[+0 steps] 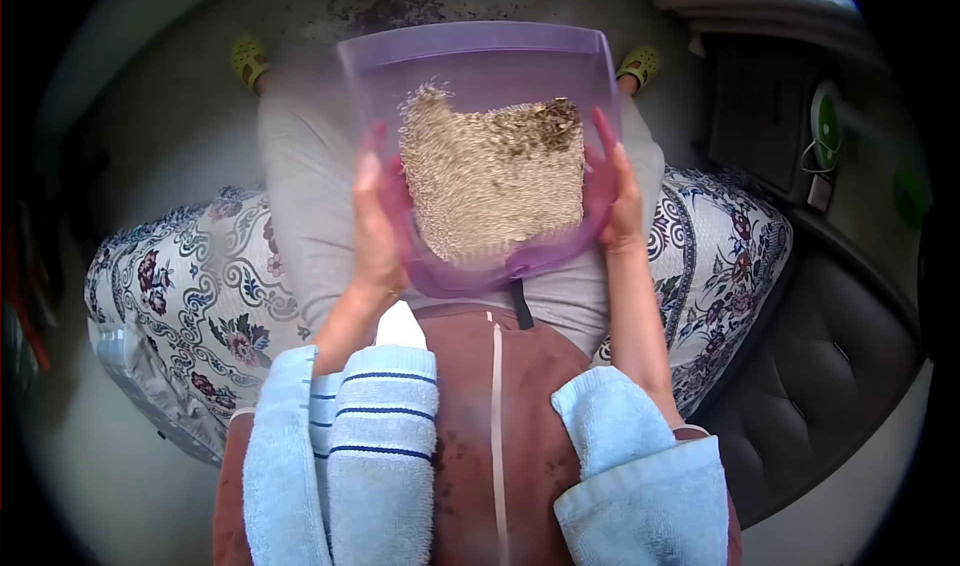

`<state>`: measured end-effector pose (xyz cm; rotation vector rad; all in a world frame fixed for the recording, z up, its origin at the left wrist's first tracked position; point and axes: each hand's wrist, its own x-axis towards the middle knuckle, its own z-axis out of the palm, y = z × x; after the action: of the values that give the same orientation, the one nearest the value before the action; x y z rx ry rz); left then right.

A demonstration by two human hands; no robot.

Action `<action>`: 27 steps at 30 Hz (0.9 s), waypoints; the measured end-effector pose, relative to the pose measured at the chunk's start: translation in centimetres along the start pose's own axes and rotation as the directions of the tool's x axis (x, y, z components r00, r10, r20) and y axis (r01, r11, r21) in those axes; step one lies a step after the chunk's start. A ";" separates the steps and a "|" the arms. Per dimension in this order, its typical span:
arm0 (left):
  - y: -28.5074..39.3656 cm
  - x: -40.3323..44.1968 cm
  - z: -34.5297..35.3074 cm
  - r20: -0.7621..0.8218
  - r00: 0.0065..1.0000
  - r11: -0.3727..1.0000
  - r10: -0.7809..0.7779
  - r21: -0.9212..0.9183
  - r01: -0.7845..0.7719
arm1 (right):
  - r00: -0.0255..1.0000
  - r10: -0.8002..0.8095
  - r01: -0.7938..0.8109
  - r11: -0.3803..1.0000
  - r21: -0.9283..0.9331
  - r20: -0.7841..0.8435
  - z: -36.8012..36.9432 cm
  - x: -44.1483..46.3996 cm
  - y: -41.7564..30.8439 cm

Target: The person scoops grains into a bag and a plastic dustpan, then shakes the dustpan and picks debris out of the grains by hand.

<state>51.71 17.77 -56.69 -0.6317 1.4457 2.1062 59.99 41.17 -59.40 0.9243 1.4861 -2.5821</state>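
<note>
A translucent purple plastic tray (475, 46) is held over my lap between both hands. Inside it lies a layer of pale husked grain (480, 191), blurred by motion, with a darker patch of chaff or debris (555, 126) toward the far right corner. My left hand (377, 231) grips the left wall, with fingers curled beneath and seen pinkish through the plastic. On the right wall my right hand (622, 201) holds the tray the same way, its fingers partly under it. The near edge of the tray reaches my waist.
I sit on a floral-patterned cover (210, 296). A dark tufted leather seat (830, 366) stands at my right, with a round green-and-white object (826, 126) beyond it. The floor (300, 16) ahead has dark specks scattered on it.
</note>
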 end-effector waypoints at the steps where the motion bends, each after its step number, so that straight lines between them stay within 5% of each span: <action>1: 0.4 0.7 -1.5 0.050 0.998 0.999 -0.039 -0.012 0.040 | 0.996 -0.085 0.082 0.993 -0.080 -0.038 0.9 0.0 1.0; 6: 3.9 4.7 -8.1 0.218 0.954 0.965 -0.208 -0.112 0.236 | 0.989 -0.139 0.126 0.971 -0.201 -0.048 6.4 -1.4 3.7; 9: 1.5 3.7 -4.4 0.132 0.990 0.990 -0.041 -0.131 0.058 | 0.982 0.141 -0.149 0.987 -0.055 -0.125 3.6 -0.8 0.5; 10: 0.6 2.6 -2.2 0.042 0.997 0.997 0.058 -0.059 -0.056 | 0.992 0.103 -0.108 0.992 -0.064 -0.076 1.3 -0.1 0.3; 11: 0.6 1.3 -0.9 0.197 0.980 0.974 -0.033 -0.215 0.077 | 0.994 0.113 -0.113 0.993 0.040 -0.001 0.6 -0.3 -1.0; 16: -0.3 -0.9 -0.1 0.240 0.970 0.952 -0.034 -0.287 0.105 | 0.997 0.076 -0.067 0.973 -0.220 0.034 -1.3 0.0 -3.8; 21: -0.2 -4.0 -0.8 0.194 0.980 0.985 -0.050 -0.151 0.080 | 0.969 0.221 -0.168 0.918 -0.360 0.113 -1.2 -0.2 -9.8; 23: 0.2 -2.9 -4.5 0.232 0.973 0.998 0.011 -0.067 0.005 | 0.955 0.263 -0.187 0.894 -0.408 0.138 -1.2 -0.5 -11.6; 24: 1.9 -1.8 -5.4 0.199 0.931 0.913 0.307 0.214 -0.347 | 0.947 0.292 -0.206 0.871 -0.445 0.132 -1.6 -0.4 -12.1; 25: 3.9 -1.0 -5.6 0.247 0.783 0.639 0.571 0.465 -0.613 | 0.945 0.293 -0.190 0.856 -0.481 0.149 -1.5 -0.6 -12.6; 27: 9.4 -1.2 -2.7 0.530 0.549 0.349 0.646 0.434 -0.830 | 0.930 0.317 -0.165 0.813 -0.558 0.186 -0.3 -1.0 -14.2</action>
<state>46.89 12.16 -50.24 0.7669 2.4108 1.8538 56.73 48.93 -47.89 0.6058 1.7290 -1.8564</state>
